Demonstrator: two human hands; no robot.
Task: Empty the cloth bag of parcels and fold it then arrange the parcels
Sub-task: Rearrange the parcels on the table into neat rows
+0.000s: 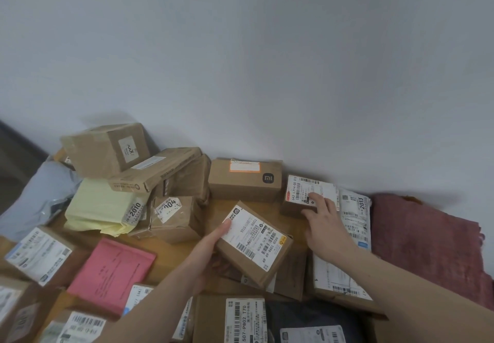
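Yellow mailer (107, 206) label reads "2010"; brown box (244, 179) bears the "mi" logo.

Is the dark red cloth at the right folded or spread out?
Folded, it seems: the dark red cloth lies against the wall as a compact flat pad with layered edges. No parcel rests on it.

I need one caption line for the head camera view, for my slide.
Left hand grips a labelled box while the right hand touches a small box among scattered parcels.

Wooden bench (213, 210) against the wall — cardboard parcels (244, 179) crowd it; pink mailer (112, 276) left; folded maroon cloth (427, 249) right.
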